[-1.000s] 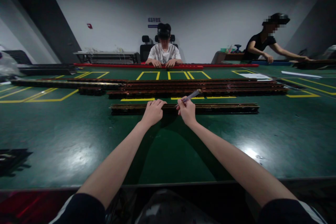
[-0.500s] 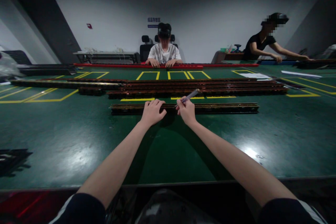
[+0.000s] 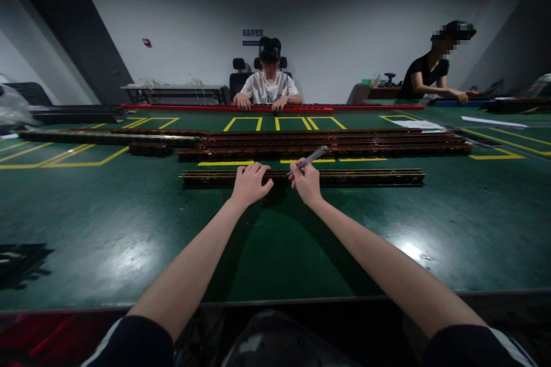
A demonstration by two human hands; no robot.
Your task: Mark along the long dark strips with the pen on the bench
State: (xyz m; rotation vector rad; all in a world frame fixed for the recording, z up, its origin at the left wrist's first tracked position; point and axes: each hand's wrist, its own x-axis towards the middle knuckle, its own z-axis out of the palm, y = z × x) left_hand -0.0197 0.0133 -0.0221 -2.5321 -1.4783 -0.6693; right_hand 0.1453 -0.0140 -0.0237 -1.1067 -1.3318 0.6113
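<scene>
A long, narrow dark strip point(image 3: 370, 178) with thin golden edges lies crosswise on the green table point(image 3: 284, 258) in front of me. My left hand point(image 3: 250, 184) is on its middle, fingers bent over the top and thumb at the near side, holding it. Just right of that, my right hand point(image 3: 306, 180) grips a slim screwdriver point(image 3: 316, 154) with a clear, purplish handle. The handle slants up to the right, and the thin tip points down at the strip between my hands. Whether the tip touches the strip I cannot tell.
Behind the strip lies a row of several similar long strips point(image 3: 327, 143). A dark toothed part point(image 3: 21, 264) sits at the near left. Across the table, one person point(image 3: 269, 86) works at a red rail point(image 3: 374, 107); another person point(image 3: 426, 77) is at the far right.
My hands, the screwdriver and the strip look unmoved. The person at the far right has drawn their arms in; the hands of the person opposite have shifted slightly.
</scene>
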